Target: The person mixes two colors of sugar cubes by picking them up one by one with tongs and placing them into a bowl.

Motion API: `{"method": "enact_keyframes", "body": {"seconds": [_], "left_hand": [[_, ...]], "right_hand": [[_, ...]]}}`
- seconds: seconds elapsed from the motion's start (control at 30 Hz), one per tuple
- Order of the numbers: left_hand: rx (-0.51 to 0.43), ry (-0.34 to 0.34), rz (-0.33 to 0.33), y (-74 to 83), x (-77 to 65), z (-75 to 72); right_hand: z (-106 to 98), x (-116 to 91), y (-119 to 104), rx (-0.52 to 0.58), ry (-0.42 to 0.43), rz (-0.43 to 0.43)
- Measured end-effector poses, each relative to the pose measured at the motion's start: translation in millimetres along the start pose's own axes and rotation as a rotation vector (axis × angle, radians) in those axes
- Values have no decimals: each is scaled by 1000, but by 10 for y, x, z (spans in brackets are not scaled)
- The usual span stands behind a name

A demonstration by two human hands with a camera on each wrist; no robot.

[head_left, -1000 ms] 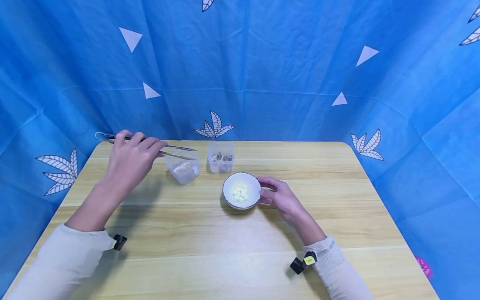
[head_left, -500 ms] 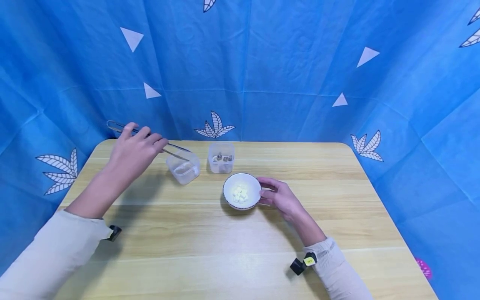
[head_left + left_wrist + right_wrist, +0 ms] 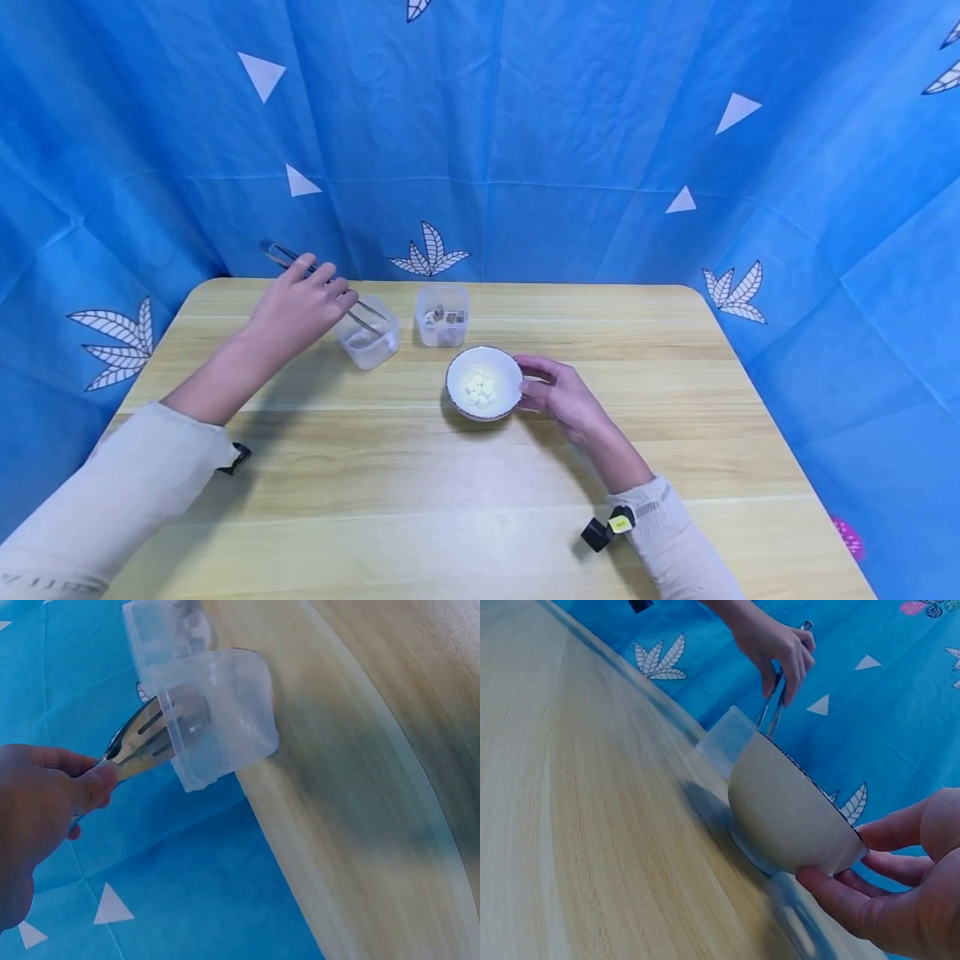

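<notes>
My left hand [image 3: 307,304] grips a pair of metal tongs [image 3: 142,739] with slotted ends. Their tips reach down into a clear plastic container [image 3: 367,357] at the back left, where something white [image 3: 392,341] lies close by the tips. A white bowl [image 3: 460,368] with a dark speckled rim stands mid-table and has several pale cubes [image 3: 480,389] at its bottom. Fingers and thumb of my right hand [image 3: 564,398] hold the bowl by its right side, from rim to lower wall in the right wrist view.
Just right of the first container, a second clear container [image 3: 442,337] holds several small brown cubes [image 3: 454,317]. Both stand near the back edge of the wooden table [image 3: 465,500]. A blue patterned curtain [image 3: 570,225] hangs right behind that edge and along the sides.
My left hand has moved right, and the tongs have tilted from nearly level over the left container to tips down inside it. The right hand and bowl have stayed put.
</notes>
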State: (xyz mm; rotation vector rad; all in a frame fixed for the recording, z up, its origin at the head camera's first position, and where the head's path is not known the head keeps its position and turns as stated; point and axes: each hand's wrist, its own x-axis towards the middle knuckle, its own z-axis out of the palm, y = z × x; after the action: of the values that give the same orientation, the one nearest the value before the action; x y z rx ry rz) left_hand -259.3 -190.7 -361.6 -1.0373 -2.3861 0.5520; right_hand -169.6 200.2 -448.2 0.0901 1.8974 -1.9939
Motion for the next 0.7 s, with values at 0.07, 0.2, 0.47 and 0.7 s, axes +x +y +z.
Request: {"method": "enact_keyframes", "body": {"seconds": [0.07, 0.2, 0.47, 0.7], "left_hand": [[24, 1, 21, 14, 20, 10], [58, -40, 57, 37, 59, 16], [112, -54, 125, 91, 135, 43], [135, -49, 168, 148, 196, 70]], "right_hand": [[-5, 0, 4, 4, -1, 0], [-8, 0, 5, 9, -6, -4], [-15, -9, -7, 12, -11, -5], [-18, -3, -2, 16, -14, -9]]}}
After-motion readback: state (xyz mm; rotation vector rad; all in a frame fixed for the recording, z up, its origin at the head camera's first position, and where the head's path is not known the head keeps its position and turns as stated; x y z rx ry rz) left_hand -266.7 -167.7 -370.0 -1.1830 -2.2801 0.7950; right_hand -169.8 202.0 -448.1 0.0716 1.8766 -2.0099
